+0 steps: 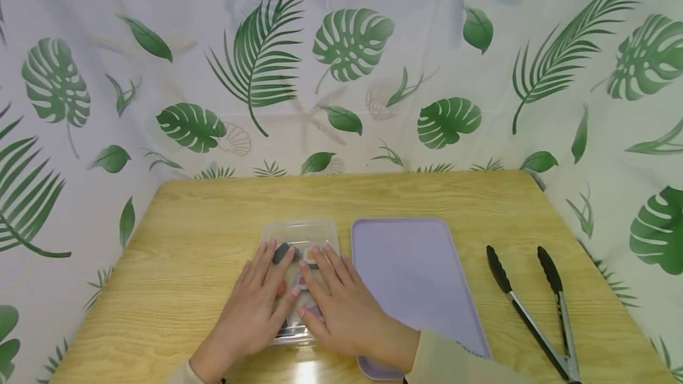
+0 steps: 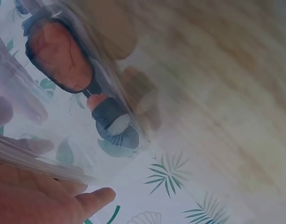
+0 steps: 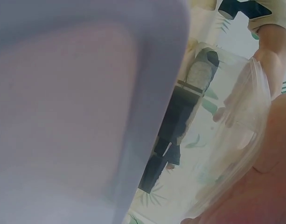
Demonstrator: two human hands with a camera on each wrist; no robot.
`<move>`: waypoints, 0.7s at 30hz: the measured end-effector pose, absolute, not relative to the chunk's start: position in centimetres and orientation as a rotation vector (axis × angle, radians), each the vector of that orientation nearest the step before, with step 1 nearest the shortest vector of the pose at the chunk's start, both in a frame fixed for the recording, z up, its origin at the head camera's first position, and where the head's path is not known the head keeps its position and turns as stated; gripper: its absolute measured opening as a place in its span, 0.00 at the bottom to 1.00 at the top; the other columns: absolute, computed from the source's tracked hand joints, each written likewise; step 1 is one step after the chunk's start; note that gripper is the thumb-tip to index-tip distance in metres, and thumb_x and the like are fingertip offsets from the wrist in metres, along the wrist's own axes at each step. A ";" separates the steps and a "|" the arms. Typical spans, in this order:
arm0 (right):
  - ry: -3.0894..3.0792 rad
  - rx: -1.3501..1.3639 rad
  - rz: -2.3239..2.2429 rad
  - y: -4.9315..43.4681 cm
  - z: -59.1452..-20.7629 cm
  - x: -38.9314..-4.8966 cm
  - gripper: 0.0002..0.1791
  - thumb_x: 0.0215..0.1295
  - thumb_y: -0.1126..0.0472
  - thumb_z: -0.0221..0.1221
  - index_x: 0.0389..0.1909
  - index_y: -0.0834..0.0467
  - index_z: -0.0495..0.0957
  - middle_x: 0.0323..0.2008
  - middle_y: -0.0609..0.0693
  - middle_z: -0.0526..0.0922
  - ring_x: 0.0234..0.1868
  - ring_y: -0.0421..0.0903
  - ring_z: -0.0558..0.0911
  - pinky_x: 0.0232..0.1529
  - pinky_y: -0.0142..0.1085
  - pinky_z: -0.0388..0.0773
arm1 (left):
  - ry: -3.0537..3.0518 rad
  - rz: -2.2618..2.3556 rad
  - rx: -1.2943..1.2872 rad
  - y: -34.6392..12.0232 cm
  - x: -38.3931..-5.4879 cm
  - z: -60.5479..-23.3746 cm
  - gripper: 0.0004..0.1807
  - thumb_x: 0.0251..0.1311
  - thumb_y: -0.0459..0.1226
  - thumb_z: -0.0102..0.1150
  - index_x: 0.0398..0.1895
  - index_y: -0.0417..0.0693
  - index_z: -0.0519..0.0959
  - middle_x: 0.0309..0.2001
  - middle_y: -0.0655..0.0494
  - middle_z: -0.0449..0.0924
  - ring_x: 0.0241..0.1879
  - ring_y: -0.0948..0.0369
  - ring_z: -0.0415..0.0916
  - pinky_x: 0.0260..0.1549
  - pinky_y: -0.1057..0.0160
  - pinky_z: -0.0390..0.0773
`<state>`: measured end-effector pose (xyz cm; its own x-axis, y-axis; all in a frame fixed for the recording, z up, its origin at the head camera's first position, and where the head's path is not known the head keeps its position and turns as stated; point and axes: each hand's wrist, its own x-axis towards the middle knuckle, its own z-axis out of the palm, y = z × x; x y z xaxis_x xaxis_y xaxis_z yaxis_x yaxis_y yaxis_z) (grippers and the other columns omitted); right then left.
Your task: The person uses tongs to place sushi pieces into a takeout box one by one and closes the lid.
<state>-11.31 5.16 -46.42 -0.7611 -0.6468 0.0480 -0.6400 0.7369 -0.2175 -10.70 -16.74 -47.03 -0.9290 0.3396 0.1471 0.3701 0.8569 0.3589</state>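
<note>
A clear plastic food container (image 1: 300, 230) sits on the table, with dark, white and orange-red pieces that look like sushi (image 2: 115, 122) showing through its wall. My left hand (image 1: 255, 307) lies over the left part of its top with fingers spread and straight. Over the right part rests my right hand (image 1: 344, 313), also with fingers extended, its thumb near the left thumb. Both palms face down and cover much of the contents. In the right wrist view, my right hand (image 3: 259, 186) appears beside the container's clear side.
Just right of the container lies a flat lavender tray (image 1: 405, 277), partly under my right forearm. Further right are spread metal tongs (image 1: 567, 325) with black tips. A leaf-printed cloth (image 1: 352, 105) hangs behind the wooden table (image 1: 213, 212) and along its sides.
</note>
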 end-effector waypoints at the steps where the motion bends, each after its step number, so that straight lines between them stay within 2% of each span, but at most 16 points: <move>1: 2.902 -1.071 -0.345 5.2 -46.4 -11.3 0.40 0.84 0.35 0.32 0.86 0.55 0.48 0.86 0.61 0.36 0.87 0.62 0.36 0.85 0.65 0.45 | -2.952 -0.586 -0.567 -16.7 -10.8 -47.0 0.36 0.82 0.57 0.40 0.87 0.60 0.50 0.86 0.42 0.39 0.86 0.42 0.38 0.78 0.25 0.53; 6: 2.893 -1.086 -0.366 5.2 -46.5 -11.3 0.40 0.84 0.37 0.35 0.85 0.56 0.48 0.85 0.61 0.36 0.86 0.63 0.38 0.84 0.67 0.47 | -2.960 -0.561 -0.562 -16.7 -10.6 -47.1 0.35 0.82 0.59 0.41 0.86 0.62 0.53 0.86 0.44 0.41 0.86 0.42 0.39 0.76 0.21 0.51; 10: 2.860 -1.104 -0.412 5.3 -46.5 -11.0 0.40 0.84 0.36 0.34 0.85 0.57 0.49 0.85 0.61 0.37 0.86 0.64 0.39 0.82 0.68 0.50 | -2.939 -0.588 -0.563 -16.9 -10.2 -47.2 0.34 0.81 0.57 0.45 0.84 0.60 0.59 0.86 0.44 0.46 0.85 0.41 0.42 0.72 0.17 0.53; 14: 2.826 -1.081 -0.462 6.0 -45.7 -10.8 0.40 0.84 0.34 0.35 0.84 0.55 0.53 0.86 0.61 0.39 0.86 0.63 0.40 0.82 0.68 0.51 | -2.886 -0.550 -0.565 -17.1 -10.0 -46.7 0.32 0.77 0.56 0.54 0.78 0.55 0.69 0.82 0.42 0.59 0.82 0.39 0.53 0.71 0.20 0.59; 18: 2.820 -1.043 -0.478 7.2 -44.2 -10.8 0.40 0.83 0.33 0.39 0.83 0.53 0.57 0.85 0.62 0.44 0.86 0.64 0.42 0.83 0.67 0.51 | -2.860 -0.515 -0.559 -17.7 -9.7 -44.6 0.25 0.70 0.53 0.66 0.64 0.54 0.83 0.72 0.43 0.75 0.75 0.40 0.68 0.70 0.23 0.65; 21: 2.816 -0.994 -0.434 9.0 -42.7 -10.9 0.39 0.82 0.33 0.42 0.82 0.53 0.60 0.84 0.63 0.49 0.86 0.64 0.44 0.84 0.66 0.49 | -2.856 -0.532 -0.567 -18.4 -9.5 -42.5 0.20 0.68 0.52 0.69 0.58 0.56 0.87 0.67 0.46 0.80 0.70 0.42 0.74 0.70 0.25 0.67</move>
